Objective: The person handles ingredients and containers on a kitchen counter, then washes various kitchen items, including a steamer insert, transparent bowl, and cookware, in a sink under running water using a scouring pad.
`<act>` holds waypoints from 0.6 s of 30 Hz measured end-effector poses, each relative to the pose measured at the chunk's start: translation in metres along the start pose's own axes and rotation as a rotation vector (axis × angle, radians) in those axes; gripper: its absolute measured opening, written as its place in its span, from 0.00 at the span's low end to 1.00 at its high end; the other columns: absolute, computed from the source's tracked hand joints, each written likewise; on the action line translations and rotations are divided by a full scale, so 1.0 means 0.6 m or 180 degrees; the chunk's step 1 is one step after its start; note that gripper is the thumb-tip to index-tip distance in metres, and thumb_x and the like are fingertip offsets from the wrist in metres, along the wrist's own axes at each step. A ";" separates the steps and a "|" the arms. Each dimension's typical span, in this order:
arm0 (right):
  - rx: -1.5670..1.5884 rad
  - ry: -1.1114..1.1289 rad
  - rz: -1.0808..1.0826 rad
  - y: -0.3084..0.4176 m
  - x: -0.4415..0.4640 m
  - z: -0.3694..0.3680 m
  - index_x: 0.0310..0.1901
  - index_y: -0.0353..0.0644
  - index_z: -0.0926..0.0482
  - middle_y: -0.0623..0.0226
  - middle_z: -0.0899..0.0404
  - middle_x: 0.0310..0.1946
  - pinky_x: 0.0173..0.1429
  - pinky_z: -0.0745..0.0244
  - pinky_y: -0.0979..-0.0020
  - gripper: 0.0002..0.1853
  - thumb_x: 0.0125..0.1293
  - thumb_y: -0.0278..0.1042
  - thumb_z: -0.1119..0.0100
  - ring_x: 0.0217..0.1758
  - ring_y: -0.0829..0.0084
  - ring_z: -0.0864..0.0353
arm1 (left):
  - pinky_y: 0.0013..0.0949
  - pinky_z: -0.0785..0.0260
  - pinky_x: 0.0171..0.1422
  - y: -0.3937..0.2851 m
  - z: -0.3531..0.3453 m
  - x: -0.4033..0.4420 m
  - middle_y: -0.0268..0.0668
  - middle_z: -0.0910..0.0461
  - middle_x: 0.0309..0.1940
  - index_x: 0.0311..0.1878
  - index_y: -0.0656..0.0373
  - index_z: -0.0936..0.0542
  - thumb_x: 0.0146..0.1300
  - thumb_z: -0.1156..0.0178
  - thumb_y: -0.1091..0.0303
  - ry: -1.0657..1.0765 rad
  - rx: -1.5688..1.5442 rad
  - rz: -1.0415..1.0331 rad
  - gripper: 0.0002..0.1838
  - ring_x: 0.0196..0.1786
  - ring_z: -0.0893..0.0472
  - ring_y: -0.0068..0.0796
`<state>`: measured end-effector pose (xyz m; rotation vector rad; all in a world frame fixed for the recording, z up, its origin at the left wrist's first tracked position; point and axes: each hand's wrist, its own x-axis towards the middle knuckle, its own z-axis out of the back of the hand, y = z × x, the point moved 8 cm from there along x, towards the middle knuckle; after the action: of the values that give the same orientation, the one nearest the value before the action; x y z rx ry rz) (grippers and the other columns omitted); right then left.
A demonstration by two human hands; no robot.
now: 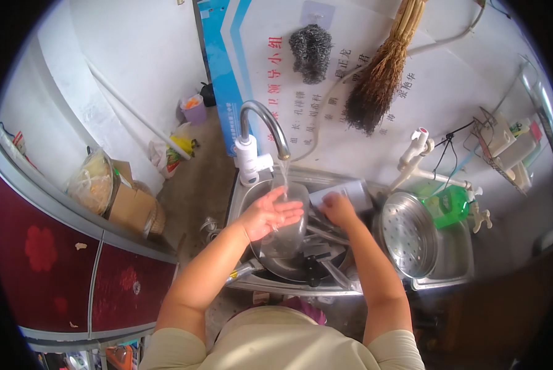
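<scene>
My left hand (pixel 271 214) is palm up with its fingers spread, under the water running from a curved tap (pixel 265 111). Below it in the sink stands a clear plastic container (pixel 292 237). My right hand (pixel 338 208) is closed beside a pale, flat rectangular piece (pixel 355 192); whether the fingers grip it or something else is hidden. Beneath both hands, a wide metal pan (pixel 282 270) lies in the sink, with dark-handled metal utensils (pixel 316 262) in and over it.
A perforated steel steamer tray (pixel 409 234) leans on the right, near a green detergent bottle (pixel 447 206). A steel-wool scrubber (pixel 311 54) and a straw brush (pixel 384 74) hang on the wall panel. Left are a dark red cabinet (pixel 60 271) and a cardboard box (pixel 131 206).
</scene>
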<state>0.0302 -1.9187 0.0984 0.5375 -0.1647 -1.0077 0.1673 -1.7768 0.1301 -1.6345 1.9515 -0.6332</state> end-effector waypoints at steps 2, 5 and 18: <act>-0.0458 0.0303 0.0176 0.026 -0.026 0.015 0.40 0.48 0.22 0.67 0.19 0.35 0.45 0.29 0.66 0.15 0.49 0.40 0.37 0.45 0.66 0.22 | 0.45 0.46 0.69 0.011 -0.013 0.003 0.59 0.41 0.61 0.68 0.55 0.55 0.49 0.48 0.89 0.0206 -0.0119 0.0006 0.44 0.64 0.38 0.50; -0.0889 0.0349 0.0835 -0.008 -0.005 -0.034 0.38 0.51 0.21 0.68 0.19 0.34 0.44 0.28 0.65 0.15 0.46 0.39 0.35 0.43 0.66 0.22 | 0.45 0.50 0.70 0.010 -0.038 0.000 0.57 0.43 0.62 0.69 0.54 0.56 0.49 0.49 0.89 0.0206 -0.0043 -0.0118 0.44 0.65 0.40 0.49; 0.0745 -0.0646 0.0503 0.040 -0.052 0.107 0.52 0.46 0.28 0.53 0.22 0.39 0.43 0.27 0.65 0.25 0.54 0.48 0.41 0.43 0.56 0.22 | 0.36 0.28 0.53 0.058 -0.085 0.000 0.49 0.28 0.48 0.49 0.66 0.36 0.60 0.54 0.84 -0.0376 0.1894 -0.0448 0.14 0.46 0.22 0.36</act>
<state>0.0077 -1.9049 0.1693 0.6240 -0.5031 -0.8922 0.1082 -1.7699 0.1468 -1.3913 1.3863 -1.0289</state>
